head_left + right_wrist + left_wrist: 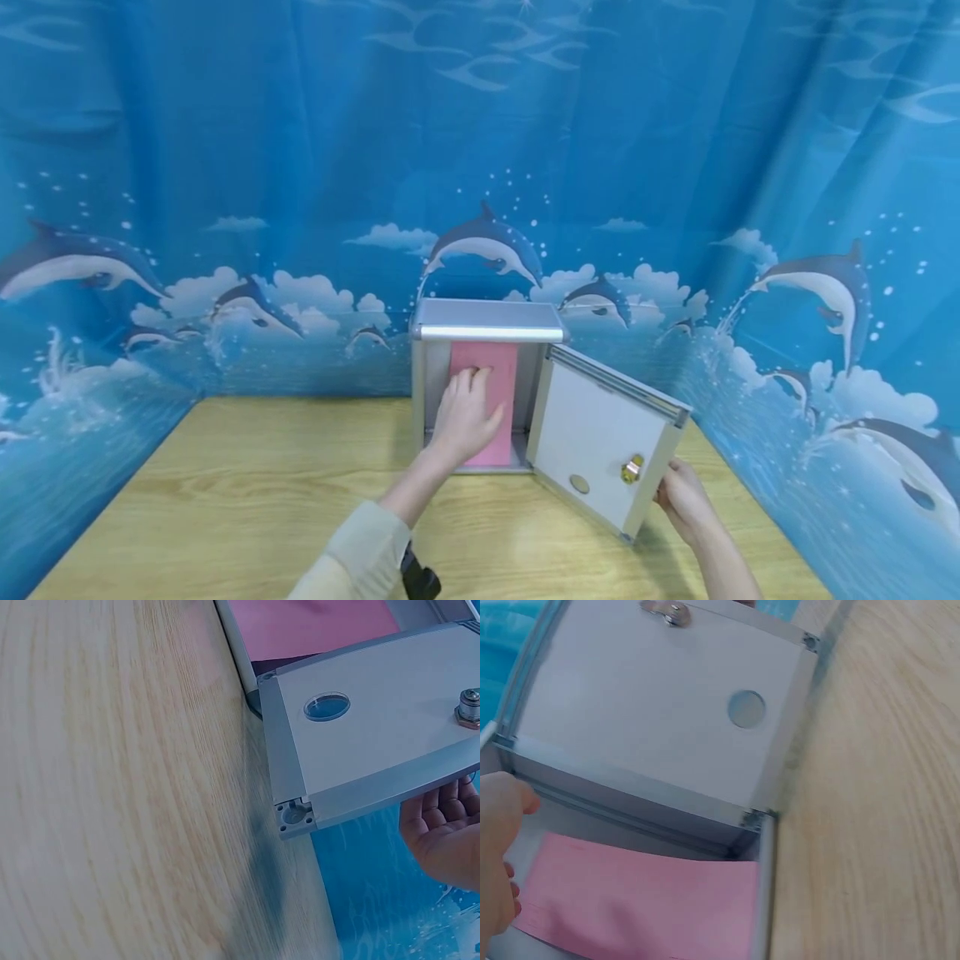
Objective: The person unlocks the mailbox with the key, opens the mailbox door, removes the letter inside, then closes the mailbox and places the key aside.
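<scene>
A small silver metal box (489, 318) stands on the table with its hinged door (592, 433) swung open to the right. Inside it, a flat pink sheet (493, 446), perhaps an envelope, stands upright against the back. My left hand (467, 417) is inside the box in front of this pink sheet, fingers loosely bent and thumb apart. In the left wrist view, nothing shows between thumb and fingers. My right hand (684, 497) holds the door's free edge; its fingertips are hidden behind the door. A brass cam lock (632, 469) and a round hole (579, 483) mark the door.
The box stands near the back of a wood-grain table (300, 483). Behind and to both sides hangs a blue curtain (345, 167) printed with dolphins. A black device (418, 575) sits by my left sleeve (367, 542).
</scene>
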A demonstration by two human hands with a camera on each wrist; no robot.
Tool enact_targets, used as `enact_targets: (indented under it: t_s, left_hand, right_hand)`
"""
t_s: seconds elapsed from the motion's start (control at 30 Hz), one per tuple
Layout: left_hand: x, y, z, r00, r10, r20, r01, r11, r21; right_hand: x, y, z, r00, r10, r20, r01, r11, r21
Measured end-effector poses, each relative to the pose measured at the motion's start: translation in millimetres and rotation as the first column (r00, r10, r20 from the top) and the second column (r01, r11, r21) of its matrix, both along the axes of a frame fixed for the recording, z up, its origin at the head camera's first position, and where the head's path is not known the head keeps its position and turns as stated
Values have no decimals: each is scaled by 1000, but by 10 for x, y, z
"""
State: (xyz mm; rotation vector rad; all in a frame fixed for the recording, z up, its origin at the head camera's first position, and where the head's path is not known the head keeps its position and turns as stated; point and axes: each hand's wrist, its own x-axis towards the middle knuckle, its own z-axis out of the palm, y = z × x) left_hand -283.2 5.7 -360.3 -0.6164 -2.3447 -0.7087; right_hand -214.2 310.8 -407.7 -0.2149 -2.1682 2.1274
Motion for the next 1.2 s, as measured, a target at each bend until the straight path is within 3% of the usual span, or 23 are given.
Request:
enact_targets:
  t_s: [0.17, 0.33, 0.43, 0.6, 0.7, 0.8, 0.97, 1.07, 1.2]
  left_hand:
    - [-100, 16, -150, 984, 85, 158, -95, 993, 62]
    - [-218, -6, -246, 947, 131, 293, -172, 978, 117]
    - [-261, -12, -284, 908, 84, 412, -185, 959, 213]
    - [-305, 11, -361, 823, -37, 567, -210, 907, 364]
    - [-339, 24, -418, 801, -71, 594, -238, 873, 425]
    - [-375, 34, -457, 799, -83, 596, -280, 825, 491]
    - [-451, 51, -475, 829, -48, 558, -343, 743, 574]
    - [-465, 50, -476, 850, -25, 526, -348, 722, 598]
    - [-457, 34, -490, 865, -8, 502, -343, 721, 602]
  right_hand:
    - [5, -11, 1, 1000, 6, 14, -6, 1000, 11]
    - [-6, -23, 10, 1000, 1, -5, -1, 1000, -4]
    - [-10, -27, 10, 1000, 1, -16, -1, 1000, -14]
    - [-7, -29, -1, 1000, -3, -23, 3, 1000, -20]
    - [-7, -26, -15, 1000, -6, -25, 5, 1000, -25]
    - [-10, -26, -27, 1000, -5, -21, 4, 999, -32]
    - [-12, -35, -21, 1000, -5, -8, 5, 999, -33]
    - [-9, -35, -13, 1000, -1, -1, 1, 999, -35]
    - [-1, -38, -20, 1000, -11, -9, 11, 999, -33]
